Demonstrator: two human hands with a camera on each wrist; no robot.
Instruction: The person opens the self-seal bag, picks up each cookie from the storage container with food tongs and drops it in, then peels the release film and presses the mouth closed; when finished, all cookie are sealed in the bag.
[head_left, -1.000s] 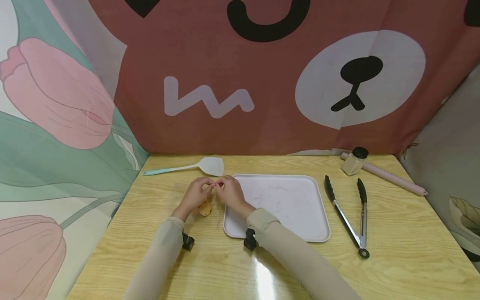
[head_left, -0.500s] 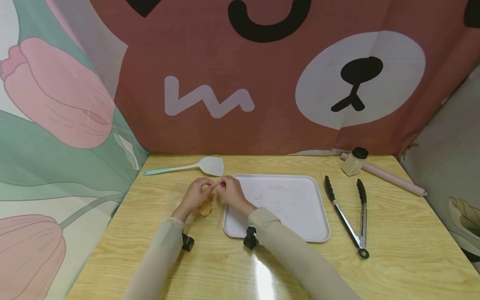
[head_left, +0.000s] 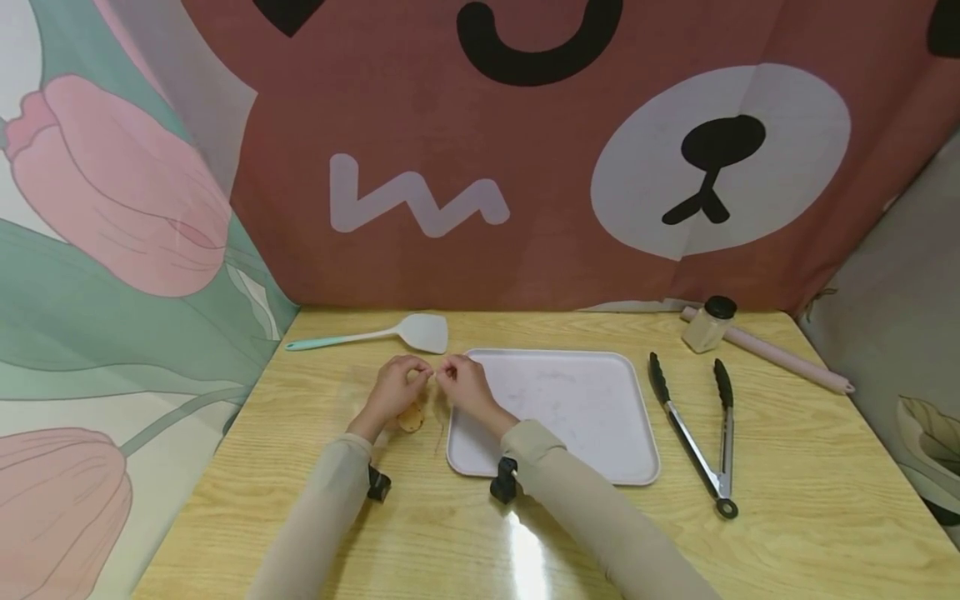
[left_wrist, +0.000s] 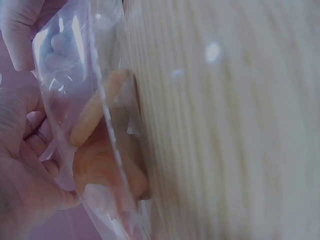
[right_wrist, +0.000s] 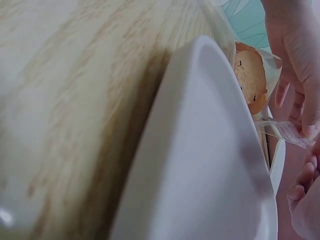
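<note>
A clear plastic bag [left_wrist: 62, 55] with bread [left_wrist: 100, 165] inside lies on the table, left of the tray. Slices with dark specks show as bread [right_wrist: 250, 75] in the right wrist view; in the head view the bread [head_left: 411, 417] sits just beneath my left hand [head_left: 392, 390]. That hand pinches the gathered plastic end of the bag between thumb and fingertips. My right hand [head_left: 468, 387] is bent over the tray's left edge, fingertips pinching at the same plastic end [right_wrist: 297, 140]. The two hands' fingertips face each other, a small gap between them.
A white tray [head_left: 562, 417] lies right of the bag. Behind is a white spatula [head_left: 423, 332] with a mint handle. Spread tongs [head_left: 720, 479] lie to the right; beyond them stand a black-lidded jar [head_left: 705, 331] and a pink rolling-pin-like rod [head_left: 787, 358]. A printed curtain [head_left: 420, 275] backs the table.
My right hand's fingertips have drawn slightly to the right, leaving a small gap from the left hand's fingertips. The left hand and the things on the table stay put.
</note>
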